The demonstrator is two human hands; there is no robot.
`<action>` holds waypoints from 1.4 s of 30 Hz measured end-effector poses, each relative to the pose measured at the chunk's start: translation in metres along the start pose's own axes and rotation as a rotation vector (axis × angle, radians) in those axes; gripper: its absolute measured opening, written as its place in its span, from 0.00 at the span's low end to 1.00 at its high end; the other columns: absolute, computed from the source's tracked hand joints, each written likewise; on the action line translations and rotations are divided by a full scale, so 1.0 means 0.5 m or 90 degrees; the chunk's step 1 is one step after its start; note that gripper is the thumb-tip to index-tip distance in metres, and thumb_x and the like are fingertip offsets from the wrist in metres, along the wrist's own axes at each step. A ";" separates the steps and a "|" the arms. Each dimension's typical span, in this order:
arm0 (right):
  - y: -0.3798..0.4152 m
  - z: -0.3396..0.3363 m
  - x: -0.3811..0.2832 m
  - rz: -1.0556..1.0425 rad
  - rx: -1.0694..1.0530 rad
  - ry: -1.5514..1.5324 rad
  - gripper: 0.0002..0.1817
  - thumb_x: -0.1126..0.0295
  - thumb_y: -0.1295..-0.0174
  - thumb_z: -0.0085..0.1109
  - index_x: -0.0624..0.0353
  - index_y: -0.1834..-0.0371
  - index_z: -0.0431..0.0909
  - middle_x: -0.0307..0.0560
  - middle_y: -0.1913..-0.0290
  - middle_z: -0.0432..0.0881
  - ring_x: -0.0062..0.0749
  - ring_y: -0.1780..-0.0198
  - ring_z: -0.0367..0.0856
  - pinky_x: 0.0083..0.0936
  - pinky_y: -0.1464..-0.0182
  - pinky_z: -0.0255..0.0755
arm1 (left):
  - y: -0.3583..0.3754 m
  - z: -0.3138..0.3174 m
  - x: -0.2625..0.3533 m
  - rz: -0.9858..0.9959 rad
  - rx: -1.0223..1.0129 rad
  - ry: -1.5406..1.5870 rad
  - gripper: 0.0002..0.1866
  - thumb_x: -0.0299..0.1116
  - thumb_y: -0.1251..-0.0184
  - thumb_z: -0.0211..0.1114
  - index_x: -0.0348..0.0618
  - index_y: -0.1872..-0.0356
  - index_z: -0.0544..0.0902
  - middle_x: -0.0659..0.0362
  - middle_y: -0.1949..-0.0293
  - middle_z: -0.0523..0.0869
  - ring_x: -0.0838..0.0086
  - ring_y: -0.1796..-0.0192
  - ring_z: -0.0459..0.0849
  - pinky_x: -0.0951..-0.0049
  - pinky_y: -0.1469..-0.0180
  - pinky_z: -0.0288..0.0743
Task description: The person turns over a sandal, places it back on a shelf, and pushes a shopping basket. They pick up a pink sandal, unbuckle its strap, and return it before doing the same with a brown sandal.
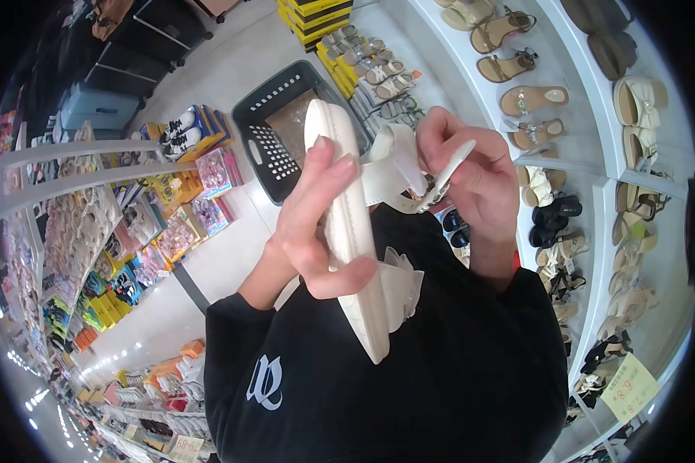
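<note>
A cream sandal (350, 224) is tilted on its side in front of a black shirt, its thick stitched sole edge showing. My left hand (313, 224) is closed around the sole, fingers over the upper part and thumb lower down. On the sandal's right side are a pale bow (401, 289) and a wide ankle strap (394, 162) with a buckle. My right hand (475, 174) pinches the strap's free end (457, 166) near the buckle. Part of that hand's grip is hidden behind the strap.
Behind the hands, a dark shopping basket (249, 108) stands on the floor with something brown inside. Shelves of sandals (594, 166) curve along the right. Racks of packaged goods (93, 208) fill the left. Yellow boxes (313, 23) are stacked at the top.
</note>
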State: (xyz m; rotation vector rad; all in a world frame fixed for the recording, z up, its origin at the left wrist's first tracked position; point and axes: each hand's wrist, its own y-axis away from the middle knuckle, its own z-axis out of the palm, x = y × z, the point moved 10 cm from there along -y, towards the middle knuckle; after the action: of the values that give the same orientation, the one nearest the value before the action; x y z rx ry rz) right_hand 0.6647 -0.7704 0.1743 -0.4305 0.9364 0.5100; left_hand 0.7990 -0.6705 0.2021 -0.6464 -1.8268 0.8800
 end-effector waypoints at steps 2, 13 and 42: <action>0.001 0.001 0.010 0.012 -0.005 -0.026 0.05 0.79 0.41 0.59 0.67 0.64 0.83 0.46 0.61 0.75 0.28 0.59 0.74 0.21 0.56 0.63 | -0.004 -0.001 0.006 0.025 -0.007 0.000 0.32 0.21 0.57 0.71 0.64 0.50 0.72 0.35 0.38 0.66 0.35 0.33 0.65 0.44 0.35 0.65; 0.012 0.000 0.022 0.027 0.016 -0.039 0.07 0.81 0.41 0.58 0.67 0.62 0.84 0.47 0.63 0.78 0.30 0.59 0.74 0.23 0.55 0.63 | -0.012 -0.004 0.021 0.109 -0.030 0.005 0.28 0.29 0.64 0.72 0.67 0.56 0.77 0.35 0.42 0.71 0.34 0.38 0.70 0.43 0.39 0.69; 0.001 0.039 0.102 0.248 0.111 -0.113 0.18 0.72 0.34 0.53 0.64 0.41 0.75 0.45 0.69 0.82 0.27 0.69 0.83 0.21 0.74 0.77 | 0.044 -0.010 -0.088 -0.324 -0.059 0.235 0.28 0.32 0.59 0.70 0.57 0.49 0.79 0.30 0.37 0.67 0.35 0.33 0.66 0.43 0.34 0.63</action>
State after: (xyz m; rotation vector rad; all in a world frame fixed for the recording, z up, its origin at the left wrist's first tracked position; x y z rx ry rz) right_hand 0.7020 -0.7479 0.1417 -0.0401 0.8868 0.8000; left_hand 0.8217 -0.6891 0.1620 -0.3428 -1.5919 0.3135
